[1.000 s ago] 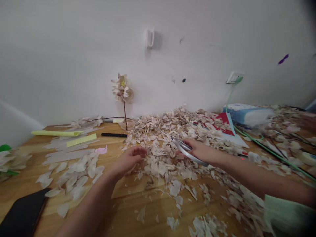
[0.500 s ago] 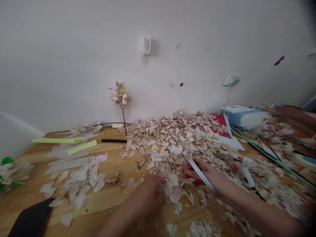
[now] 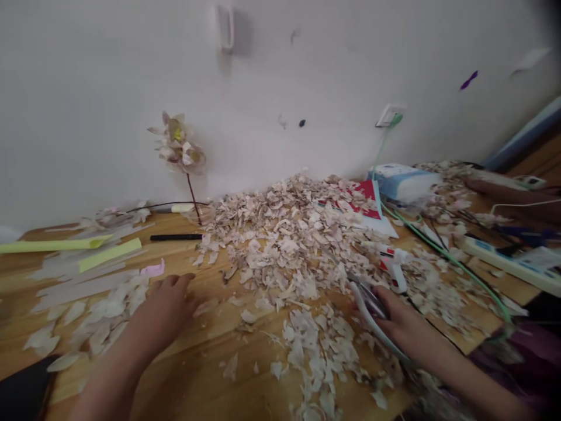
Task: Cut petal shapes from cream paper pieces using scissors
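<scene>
Holds scissors (image 3: 369,317) in right hand (image 3: 397,316), at near right side of heap (image 3: 280,234), with tip angled toward its near right edge. Cannot tell blades parted from blades closed, nor contact with petals from a slight gap: blurred.

Shows nothing held in left hand (image 3: 169,304), left of heap and apart from it: palm down, with fingers loosely spread, above or on table (image 3: 205,362), just beside loose petals (image 3: 105,316). Cannot tell touching from hovering.

Also around heap: to its left, pen (image 3: 175,237) and flower (image 3: 177,143), on a leaning stem; to its right, glue gun (image 3: 397,269); at its far right, red card (image 3: 368,196), partly under petals; in front, scattered bits (image 3: 315,356).

Reads, at a guess, as handling loose petals rather than cutting: no piece visible between blades, none fed in from the left. Would call next for light, flat fingers on the left, petals seeming thin and apt to slide. Likewise for scissors tip lifted clear of heap, and for care near cord (image 3: 445,335), right of heap, beside right forearm.
</scene>
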A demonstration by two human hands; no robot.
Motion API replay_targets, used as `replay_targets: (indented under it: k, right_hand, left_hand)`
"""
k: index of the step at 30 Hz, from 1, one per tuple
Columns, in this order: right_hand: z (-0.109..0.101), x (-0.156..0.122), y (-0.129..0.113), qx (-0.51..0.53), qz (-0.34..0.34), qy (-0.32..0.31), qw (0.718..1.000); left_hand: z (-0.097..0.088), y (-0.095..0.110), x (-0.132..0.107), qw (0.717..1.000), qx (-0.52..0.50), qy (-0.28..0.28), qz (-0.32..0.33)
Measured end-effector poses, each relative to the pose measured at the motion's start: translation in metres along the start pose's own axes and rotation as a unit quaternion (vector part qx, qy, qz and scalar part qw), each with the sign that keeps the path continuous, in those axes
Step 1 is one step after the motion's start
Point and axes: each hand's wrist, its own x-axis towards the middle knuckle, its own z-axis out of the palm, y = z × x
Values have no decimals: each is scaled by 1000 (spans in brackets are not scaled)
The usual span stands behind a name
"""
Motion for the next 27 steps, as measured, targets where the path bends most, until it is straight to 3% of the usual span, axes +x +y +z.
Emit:
replay_targets:
  k: [3, 7, 9, 11, 12, 13, 15, 17, 19, 21, 24, 27]
  right_hand:
    - [9, -4, 7, -48, 4, -9, 999]
    - [17, -3, 6, -82, -14, -16, 996]
    - [16, -1, 5, -98, -21, -20, 995]
    - [13, 0, 2, -119, -22, -24, 992]
    - [11, 0, 0, -132, -24, -27, 991]
    - [9, 0, -2, -144, -27, -32, 989]
    - [7, -1, -7, -172, -40, -46, 983]
    - [6, -2, -12, -227, -70, -72, 969]
    - [4, -2, -14, -293, -108, -102, 944]
    - [-2, 0, -12, -337, -136, -130, 923]
    - [-23, 7, -6, -354, -125, -157, 913]
    - [-43, 15, -5, -327, -95, -120, 933]
  left_hand:
    - [7, -2, -3, 998, -29, -54, 19]
    - [24, 34, -17, 985, -131, -89, 74]
    - [28, 57, -28, 945, -247, -122, 177]
    - [29, 76, -37, 871, -326, -190, 313]
    - [28, 82, -39, 847, -345, -204, 348]
    - [26, 86, -38, 843, -351, -194, 360]
    - [24, 83, -31, 885, -319, -109, 320]
    - [22, 69, -20, 948, -234, 1, 215]
    - [21, 46, -11, 983, -133, 34, 120]
    - [20, 19, -8, 995, -72, 41, 57]
    - [22, -16, -7, 998, -41, 49, -14]
    - [29, -24, -3, 997, -76, 12, -23]
